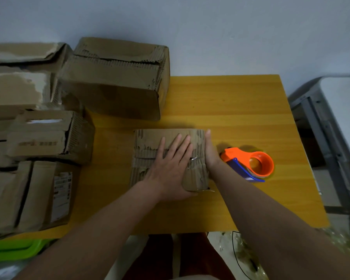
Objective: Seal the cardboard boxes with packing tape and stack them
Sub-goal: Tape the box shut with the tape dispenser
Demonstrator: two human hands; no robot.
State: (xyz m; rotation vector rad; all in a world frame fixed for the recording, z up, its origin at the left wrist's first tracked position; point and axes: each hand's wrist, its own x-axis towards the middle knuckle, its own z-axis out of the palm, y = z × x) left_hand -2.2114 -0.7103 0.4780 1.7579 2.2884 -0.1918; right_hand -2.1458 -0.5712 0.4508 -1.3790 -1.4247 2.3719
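A small worn cardboard box (148, 142) sits in the middle of the yellow wooden table (230, 110). My left hand (170, 168) lies flat on top of it, fingers straight and spread, pressing the flaps down. My right hand (209, 152) presses flat against the box's right side, fingers straight and pointing away from me. An orange and blue tape dispenser (251, 163) lies on the table just right of the box, untouched.
Several other battered cardboard boxes crowd the left: a large one (117, 81) at the back, a small one (49, 136) and a labelled one (38, 193) nearer. A green bin (12, 249) is below left. A grey metal frame (331, 122) stands right.
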